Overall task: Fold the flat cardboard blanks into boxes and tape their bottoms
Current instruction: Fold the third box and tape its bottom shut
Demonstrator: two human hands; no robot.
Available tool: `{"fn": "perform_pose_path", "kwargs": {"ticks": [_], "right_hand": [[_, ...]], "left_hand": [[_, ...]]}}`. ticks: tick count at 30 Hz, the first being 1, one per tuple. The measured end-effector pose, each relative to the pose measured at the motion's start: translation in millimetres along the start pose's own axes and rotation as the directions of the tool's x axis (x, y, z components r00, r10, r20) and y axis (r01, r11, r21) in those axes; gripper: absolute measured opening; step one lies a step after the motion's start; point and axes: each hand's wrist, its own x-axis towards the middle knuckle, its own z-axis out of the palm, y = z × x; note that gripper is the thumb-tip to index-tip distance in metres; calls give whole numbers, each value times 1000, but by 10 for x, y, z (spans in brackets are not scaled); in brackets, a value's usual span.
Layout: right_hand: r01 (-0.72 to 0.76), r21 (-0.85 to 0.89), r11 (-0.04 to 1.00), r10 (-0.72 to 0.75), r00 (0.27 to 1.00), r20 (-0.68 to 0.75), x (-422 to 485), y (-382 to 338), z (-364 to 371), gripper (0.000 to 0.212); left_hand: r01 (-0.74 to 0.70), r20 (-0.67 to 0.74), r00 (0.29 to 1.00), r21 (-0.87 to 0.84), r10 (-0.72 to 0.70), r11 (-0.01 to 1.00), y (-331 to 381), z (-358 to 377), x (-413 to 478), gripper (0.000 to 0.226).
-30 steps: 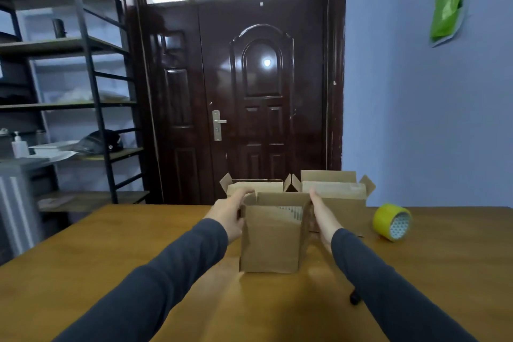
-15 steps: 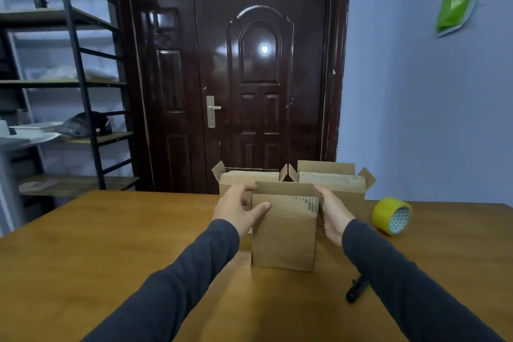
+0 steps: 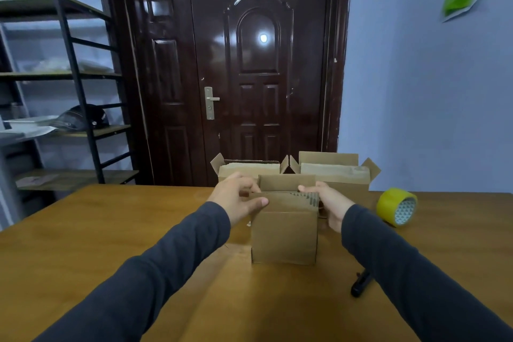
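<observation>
- At worktop (image 3: 111,230) centre: small cardboard box (image 3: 284,236), upright, flaps under folding.
- Left hand (image 3: 236,198): grip pinched on near flap; right hand (image 3: 330,204): fingers pressing the right flap inward.
- Step judged: closing flaps; taping follows, needing the yellow tape roll (image 3: 397,207) to the right.
- Behind: two finished boxes (image 3: 333,175), matte brown, corrugated.

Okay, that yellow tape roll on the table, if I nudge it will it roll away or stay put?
The yellow tape roll stands on its edge on the wooden table, with its open core facing you, so a nudge across its rim would probably set it rolling. It looks narrow for its height, so a push on the face could tip it flat. Nothing beside it seems placed to stop it.
</observation>
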Motion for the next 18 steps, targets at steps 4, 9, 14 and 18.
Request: {"fn": "perform_pose_path", "kwargs": {"ticks": [4, 9, 14, 18], "right_hand": [[-124, -51, 991, 122, 992, -37, 34, 17, 29, 20], [-118, 6, 993, 118, 993, -2, -4, 41, 68, 25], [-35, 196, 980, 42, 999, -32, -115, 167, 116, 39], [136, 356, 924, -160, 986, 38, -191, 430, 133, 57]], "left_hand": [[-107, 102, 991, 239, 85, 965, 43, -12, -50, 24], [-151, 179, 979, 308, 99, 939, 99, 84, -59, 34], [13, 88, 995, 236, -34, 972, 104, 126, 55, 46], [218, 20, 975, 46, -219, 975, 94, 183, 107, 83]]}}
